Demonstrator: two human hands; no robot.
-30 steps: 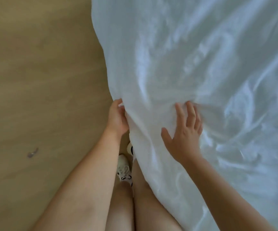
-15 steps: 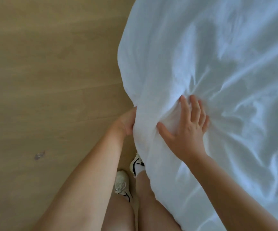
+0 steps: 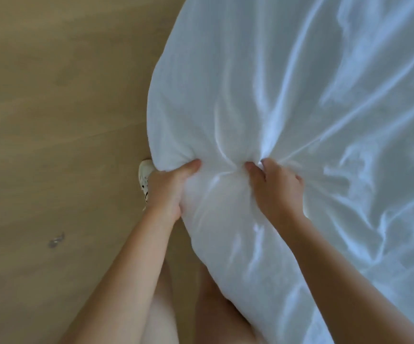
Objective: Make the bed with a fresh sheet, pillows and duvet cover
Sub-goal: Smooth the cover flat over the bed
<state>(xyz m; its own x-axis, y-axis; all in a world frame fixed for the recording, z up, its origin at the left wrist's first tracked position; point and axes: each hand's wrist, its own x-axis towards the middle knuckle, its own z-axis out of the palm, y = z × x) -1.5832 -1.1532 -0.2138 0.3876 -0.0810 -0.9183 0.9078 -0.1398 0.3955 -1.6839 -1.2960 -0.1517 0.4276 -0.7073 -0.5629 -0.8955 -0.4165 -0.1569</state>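
While the duvet [image 3: 300,108] hangs bulging against my legs [image 3: 162,316] above the floor [image 3: 52,120], left hand [image 3: 168,189] and right hand [image 3: 277,192] each clench a fistful near its edge. I judge I'm spreading it; next comes a firm, even pull to flatten it.

Soft white cloth duvet [image 3: 287,95] — matt wood floor [image 3: 52,95]

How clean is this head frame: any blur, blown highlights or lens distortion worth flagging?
Head view: soft overall, with no crisp edges on the left hand or right hand; the white duvet shows bright streaks along its folds that wash out texture; the wooden floor is evenly lit, without hard shadows.
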